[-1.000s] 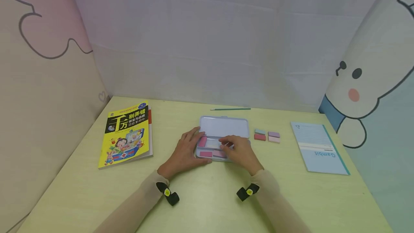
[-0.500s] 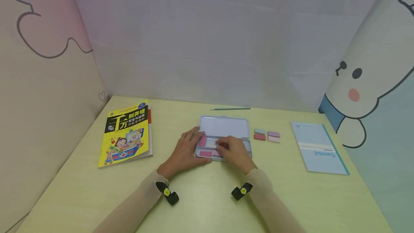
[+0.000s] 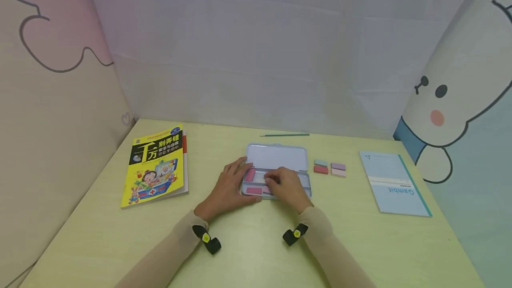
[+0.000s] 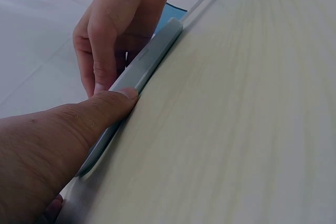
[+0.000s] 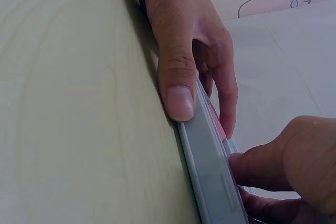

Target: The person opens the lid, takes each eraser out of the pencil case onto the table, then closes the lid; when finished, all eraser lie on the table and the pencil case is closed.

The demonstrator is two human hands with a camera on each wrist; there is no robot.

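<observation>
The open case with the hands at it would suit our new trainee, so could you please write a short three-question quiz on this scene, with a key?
1. True or false: the thumb of the left hand is against the front edge of the open case.

2. Which of these lies on the table beyond the case, on the side away from the person?
A) the yellow book
B) the green pencil
C) the light blue notebook

3. How many small coloured blocks lie on the table just to the right of the case in the head view?

Key: 1. True. 2. B. 3. Four.
</observation>
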